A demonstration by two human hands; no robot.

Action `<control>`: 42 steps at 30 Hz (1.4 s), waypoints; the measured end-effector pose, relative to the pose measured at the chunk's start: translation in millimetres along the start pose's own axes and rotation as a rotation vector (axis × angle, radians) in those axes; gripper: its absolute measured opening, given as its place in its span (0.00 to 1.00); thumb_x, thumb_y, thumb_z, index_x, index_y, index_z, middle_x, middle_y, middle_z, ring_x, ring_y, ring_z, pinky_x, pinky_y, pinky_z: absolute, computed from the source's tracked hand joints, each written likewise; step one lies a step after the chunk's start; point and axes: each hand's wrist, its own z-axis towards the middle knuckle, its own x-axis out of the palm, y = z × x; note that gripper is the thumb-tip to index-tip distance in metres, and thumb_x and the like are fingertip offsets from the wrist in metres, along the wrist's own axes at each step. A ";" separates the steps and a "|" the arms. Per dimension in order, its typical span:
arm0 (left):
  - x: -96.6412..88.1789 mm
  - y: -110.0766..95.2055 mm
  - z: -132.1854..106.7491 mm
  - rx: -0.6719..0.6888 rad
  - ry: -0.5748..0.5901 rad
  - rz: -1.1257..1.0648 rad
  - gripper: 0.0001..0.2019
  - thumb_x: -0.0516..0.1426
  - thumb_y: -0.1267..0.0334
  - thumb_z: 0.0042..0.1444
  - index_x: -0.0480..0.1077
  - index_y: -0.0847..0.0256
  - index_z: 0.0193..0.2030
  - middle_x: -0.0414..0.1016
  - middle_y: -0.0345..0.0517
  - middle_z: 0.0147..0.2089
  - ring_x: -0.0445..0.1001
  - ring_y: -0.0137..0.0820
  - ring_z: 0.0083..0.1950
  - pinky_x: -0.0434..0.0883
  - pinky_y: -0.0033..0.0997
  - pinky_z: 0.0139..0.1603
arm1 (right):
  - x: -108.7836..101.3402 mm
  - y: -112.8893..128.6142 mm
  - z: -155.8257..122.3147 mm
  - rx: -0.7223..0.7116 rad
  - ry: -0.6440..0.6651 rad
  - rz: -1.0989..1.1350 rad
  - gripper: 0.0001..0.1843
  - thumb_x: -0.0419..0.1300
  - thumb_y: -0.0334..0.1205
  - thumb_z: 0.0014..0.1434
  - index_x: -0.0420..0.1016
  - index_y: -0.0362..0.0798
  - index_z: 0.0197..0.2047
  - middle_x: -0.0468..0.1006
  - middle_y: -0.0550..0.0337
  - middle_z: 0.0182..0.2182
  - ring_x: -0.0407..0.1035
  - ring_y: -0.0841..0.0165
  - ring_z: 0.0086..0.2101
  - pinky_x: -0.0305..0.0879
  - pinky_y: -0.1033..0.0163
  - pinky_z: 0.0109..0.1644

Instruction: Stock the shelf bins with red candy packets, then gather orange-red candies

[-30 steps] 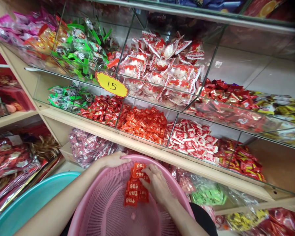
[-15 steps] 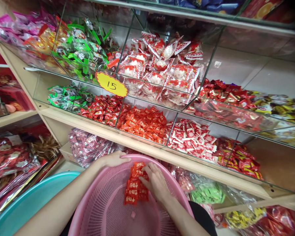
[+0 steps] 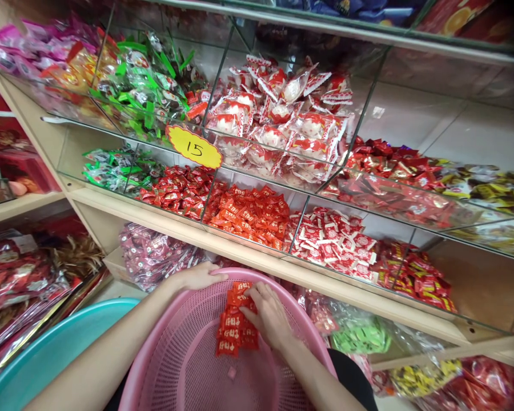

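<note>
A pink plastic basket (image 3: 163, 342) with slotted sides sits in front of me. My left hand (image 3: 200, 277) grips its far rim, the thumb lying along the top edge. Inside, several red wrapped candies (image 3: 229, 331) with pale lettering hang together against the far wall. Curled around the right side of these candies is my right hand (image 3: 269, 314), its fingertips on the upper packets; part of the bunch is hidden behind the fingers. A small pale pink piece (image 3: 232, 373) lies on the basket's floor.
Beyond the basket rises a wooden shelf (image 3: 265, 258) with glass-divided bins, among them matching red candies (image 3: 252, 214) and red-white candies (image 3: 334, 240). A yellow price tag (image 3: 194, 148) reads 15. A teal tub (image 3: 81, 331) stands at left; bagged goods (image 3: 362, 337) lie beneath the shelf.
Almost nothing differs. My right hand has shifted very slightly to the left at the candies, while my left hand stays on the rim.
</note>
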 end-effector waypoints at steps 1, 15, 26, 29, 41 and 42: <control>0.2 0.8 0.4 0.003 0.001 0.002 0.25 0.46 0.39 0.48 0.63 0.62 0.25 0.56 0.36 0.22 0.55 0.25 0.24 0.54 0.23 0.24 | -0.2 -0.2 -0.2 -0.002 -0.002 0.004 0.10 0.57 0.39 0.53 0.65 0.50 0.40 0.66 0.58 0.38 0.61 0.64 0.39 0.60 0.59 0.42; 1.6 5.7 2.6 0.038 0.014 -0.019 0.24 0.46 0.39 0.48 0.58 0.61 0.22 0.51 0.36 0.21 0.51 0.24 0.23 0.51 0.23 0.22 | -1.5 8.1 10.5 -0.019 0.044 0.000 0.05 0.52 0.40 0.58 0.67 0.50 0.37 0.67 0.58 0.36 0.62 0.65 0.38 0.61 0.60 0.41; 2.1 5.9 2.8 0.020 -0.004 0.001 0.24 0.46 0.40 0.49 0.62 0.62 0.24 0.53 0.36 0.21 0.51 0.24 0.23 0.52 0.23 0.23 | -2.6 6.7 6.3 -0.059 0.043 0.030 0.07 0.54 0.39 0.56 0.66 0.51 0.40 0.67 0.58 0.37 0.62 0.65 0.39 0.61 0.61 0.41; 2.6 6.7 3.2 0.017 -0.001 -0.011 0.24 0.46 0.40 0.49 0.62 0.62 0.23 0.53 0.36 0.21 0.51 0.24 0.23 0.52 0.23 0.23 | -3.9 7.8 5.0 -0.067 0.049 0.023 0.07 0.54 0.38 0.56 0.66 0.51 0.40 0.67 0.59 0.37 0.62 0.66 0.39 0.61 0.62 0.41; 1.9 5.6 2.2 0.005 0.004 -0.009 0.23 0.47 0.41 0.49 0.59 0.61 0.23 0.52 0.36 0.21 0.51 0.24 0.23 0.51 0.23 0.21 | -0.7 8.6 15.4 -0.081 0.056 0.038 0.07 0.52 0.39 0.58 0.66 0.51 0.40 0.67 0.59 0.38 0.63 0.66 0.39 0.61 0.62 0.42; 1.8 5.2 2.0 0.010 0.003 -0.007 0.23 0.46 0.41 0.49 0.60 0.61 0.23 0.52 0.36 0.21 0.51 0.24 0.23 0.51 0.23 0.22 | -0.7 8.2 14.5 -0.084 0.055 0.045 0.08 0.52 0.39 0.57 0.66 0.51 0.41 0.67 0.58 0.38 0.63 0.66 0.39 0.61 0.61 0.42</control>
